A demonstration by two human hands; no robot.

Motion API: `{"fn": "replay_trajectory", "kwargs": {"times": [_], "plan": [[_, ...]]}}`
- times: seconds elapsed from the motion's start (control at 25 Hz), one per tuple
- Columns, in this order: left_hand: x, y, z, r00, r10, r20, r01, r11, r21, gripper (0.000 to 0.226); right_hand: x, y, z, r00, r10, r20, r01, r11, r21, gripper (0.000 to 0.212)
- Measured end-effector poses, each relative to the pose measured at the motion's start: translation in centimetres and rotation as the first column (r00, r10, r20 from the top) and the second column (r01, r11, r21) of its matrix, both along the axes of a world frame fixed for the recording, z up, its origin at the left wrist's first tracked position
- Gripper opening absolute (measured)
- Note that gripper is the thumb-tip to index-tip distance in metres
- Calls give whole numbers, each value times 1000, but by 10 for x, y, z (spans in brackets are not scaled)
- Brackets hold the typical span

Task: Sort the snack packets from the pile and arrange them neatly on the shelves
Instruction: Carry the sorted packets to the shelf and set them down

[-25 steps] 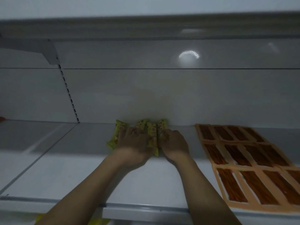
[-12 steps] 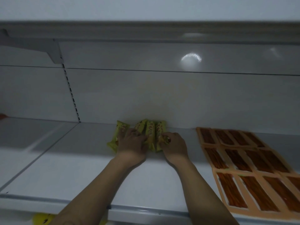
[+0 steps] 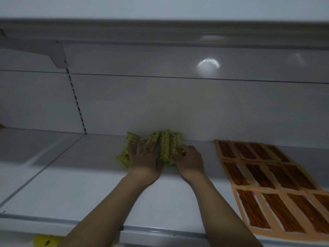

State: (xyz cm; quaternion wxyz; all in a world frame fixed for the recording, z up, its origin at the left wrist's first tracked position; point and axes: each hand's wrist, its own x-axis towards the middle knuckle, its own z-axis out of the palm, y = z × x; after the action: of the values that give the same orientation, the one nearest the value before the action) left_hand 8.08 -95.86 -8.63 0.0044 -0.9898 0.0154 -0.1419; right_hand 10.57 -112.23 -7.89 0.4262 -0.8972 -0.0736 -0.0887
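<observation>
Barely any shift: white metal shelf (image 3: 89, 184) steady, flat grid of orange snack packets (image 3: 263, 175) untouched at right. Yellow-green snack packets (image 3: 165, 145) stay bunched against the back wall. Left hand (image 3: 144, 163) presses them with spread fingers, right hand (image 3: 190, 161) pinches the end one. Row-squaring looks nearly done.

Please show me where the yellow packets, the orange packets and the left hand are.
yellow packets (image 3: 166, 144), head view, front face of a middle packet
orange packets (image 3: 258, 173), head view, brown window of one packet
left hand (image 3: 144, 161), head view, back of the hand
</observation>
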Motion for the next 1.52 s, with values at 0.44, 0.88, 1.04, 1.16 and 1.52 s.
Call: {"fn": "replay_trajectory", "kwargs": {"times": [0.44,0.88,1.04,1.16,1.52], "plan": [[-11,23,-6,979,11,202,38,970,-239,59,-3,8,5,977,91,195,-31,956,-293,36],[-11,32,-22,900,-101,424,190,967,-171,38,-9,25,4,949,136,284,2,899,-438,23],[-5,37,-19,896,-133,424,221,961,-164,40,-11,24,5,955,102,279,14,923,-385,19],[-2,40,-17,896,-169,411,253,954,-159,52,-15,17,6,963,81,257,13,939,-345,16],[-7,27,-24,801,-211,559,315,944,-95,40,-14,13,4,966,81,244,-24,973,-228,9]]}}
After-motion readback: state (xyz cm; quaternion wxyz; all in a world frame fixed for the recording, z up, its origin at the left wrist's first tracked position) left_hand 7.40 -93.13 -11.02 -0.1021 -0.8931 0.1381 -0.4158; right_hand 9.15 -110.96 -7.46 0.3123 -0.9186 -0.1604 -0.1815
